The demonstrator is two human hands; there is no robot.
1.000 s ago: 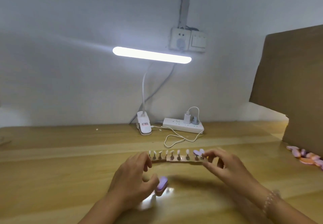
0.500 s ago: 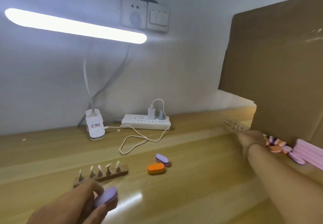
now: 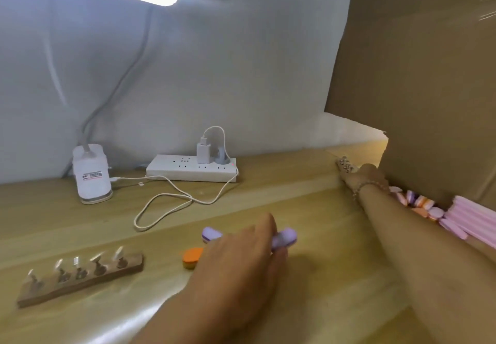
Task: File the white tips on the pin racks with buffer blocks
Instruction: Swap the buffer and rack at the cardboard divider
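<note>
Standing on the right of the desk (image 3: 295, 196), a tall cardboard box (image 3: 416, 75) is seen, with a heap of buffer blocks (image 3: 421, 204) and pink strips (image 3: 475, 217) laid along its foot. A power strip (image 3: 192, 167), a lamp base (image 3: 91, 174) and a looped white cable (image 3: 171, 204) are set along the wall. A wooden pin rack (image 3: 80, 279) with five white tips (image 3: 118, 252) is placed at the near left; an orange block (image 3: 192, 257) and a purple block (image 3: 210, 235) are partly covered by the left hand (image 3: 236, 265). A lilac buffer block (image 3: 285, 236) is gripped in its curled fingers (image 3: 264, 229). The right hand (image 3: 369, 175) is stretched to a second rack (image 3: 345, 165) by the box; whether its fingers are clenched or released cannot be told.
</note>
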